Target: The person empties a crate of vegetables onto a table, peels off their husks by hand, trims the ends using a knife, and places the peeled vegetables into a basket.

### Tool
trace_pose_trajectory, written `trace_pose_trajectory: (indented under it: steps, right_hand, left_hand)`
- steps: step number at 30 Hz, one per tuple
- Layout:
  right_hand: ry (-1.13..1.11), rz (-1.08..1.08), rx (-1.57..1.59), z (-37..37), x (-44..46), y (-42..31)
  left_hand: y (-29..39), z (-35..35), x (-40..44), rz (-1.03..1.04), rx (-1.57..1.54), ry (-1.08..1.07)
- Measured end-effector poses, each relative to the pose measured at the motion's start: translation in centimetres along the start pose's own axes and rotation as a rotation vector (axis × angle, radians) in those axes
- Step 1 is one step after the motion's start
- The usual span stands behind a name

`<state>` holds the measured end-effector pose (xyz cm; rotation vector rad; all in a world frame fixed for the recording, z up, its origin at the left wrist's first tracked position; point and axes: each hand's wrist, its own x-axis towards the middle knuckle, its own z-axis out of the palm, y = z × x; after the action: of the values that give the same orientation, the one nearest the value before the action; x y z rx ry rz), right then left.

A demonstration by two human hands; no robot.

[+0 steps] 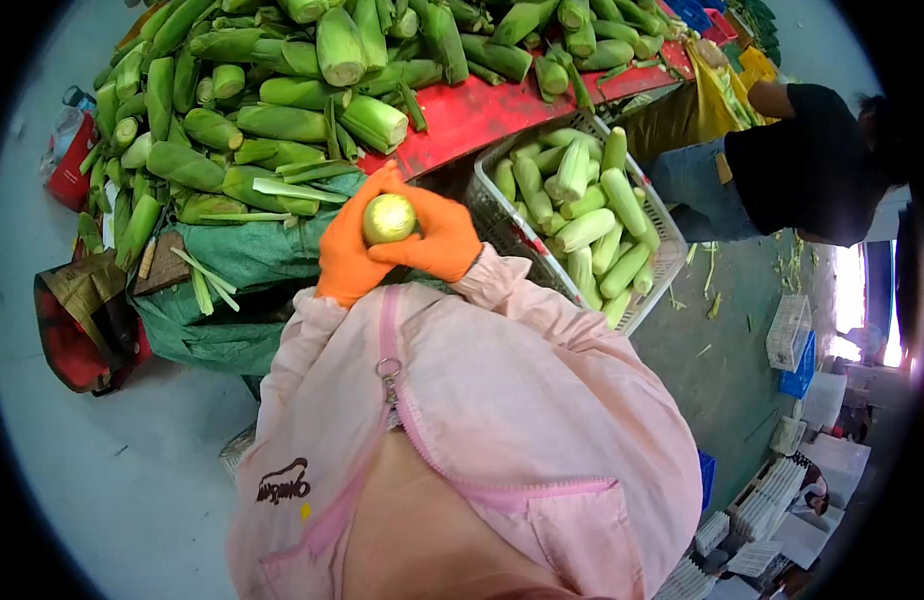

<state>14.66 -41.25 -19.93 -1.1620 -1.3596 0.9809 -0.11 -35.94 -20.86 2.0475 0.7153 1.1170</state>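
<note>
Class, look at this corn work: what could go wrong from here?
The ear cupped between the left hand and right hand might slip out. The heap of green ears could slide if one is pulled loose. The white crate, well filled with stripped ears, may spill if bumped.

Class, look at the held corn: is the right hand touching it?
Touching. The head view shows the right hand curled against the side of the corn, with its thumb along the lower edge.

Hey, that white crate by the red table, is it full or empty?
Full, or close to it: pale green ears lie heaped across the white crate, hiding its bottom.
</note>
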Motion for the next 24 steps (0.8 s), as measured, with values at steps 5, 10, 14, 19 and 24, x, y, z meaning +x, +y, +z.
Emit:
trace_pose_trajectory:
  steps: [5,10,14,19,24]
  right_hand:
    - [0.121,-0.061,-0.062,-2.1,-0.9,0.9]
    - [0.026,-0.014,-0.187,-3.0,-0.3,0.3]
    - [-0.016,-0.015,-0.024,-1.3,1.0,0.3]
    - [0.023,0.052,-0.14,-0.2,1.9,-0.3]
    - [0.322,0.144,0.08,-2.1,-1.5,3.9]
  left_hand:
    - [0.3,2.2,1.3,0.001,-0.064,-0.052]
    - [0.8,2.0,1.5,-0.094,-0.077,-0.047]
    - [-0.2,0.4,0.4,-0.119,-0.021,-0.032]
    - [-1.5,1.6,0.6,-0.121,-0.077,0.163]
    - [1.1,2.0,1.0,-0.177,0.052,-0.268]
